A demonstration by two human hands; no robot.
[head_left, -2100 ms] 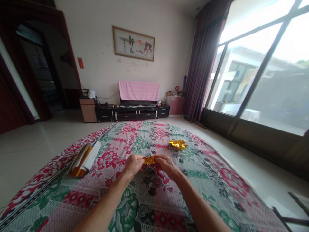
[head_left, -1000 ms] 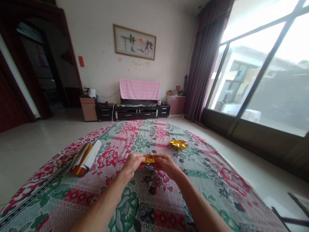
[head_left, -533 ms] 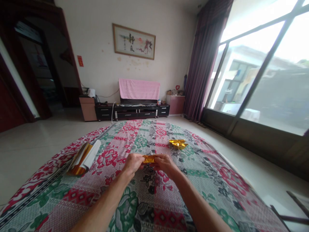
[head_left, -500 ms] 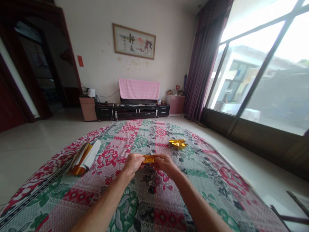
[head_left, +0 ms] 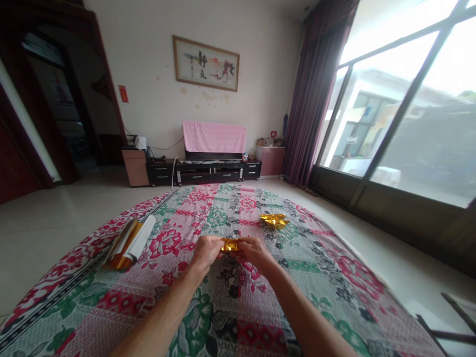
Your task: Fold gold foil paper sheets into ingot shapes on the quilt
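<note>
A small folded piece of gold foil paper [head_left: 230,245] is held level between my two hands, just above the middle of the patterned cloth. My left hand [head_left: 208,250] pinches its left end with thumb and fingers. Its right end is gripped by my right hand [head_left: 255,251], whose lower fingers are partly hidden. Beyond my right hand, folded gold foil boats [head_left: 274,221] rest close together on the cloth. To the left lies a loosely curled stack of gold and white paper sheets [head_left: 128,244].
A floral cloth [head_left: 193,210] covers the round table. Past its far edge stands a low black TV cabinet [head_left: 226,173] with a pink cloth [head_left: 214,137] draped over the set. Dark bars of a chair or stand [head_left: 444,336] show at the lower right.
The gold foil paper between my hands now catches more light and looks more creased. Both hands stay in nearly the same place.
</note>
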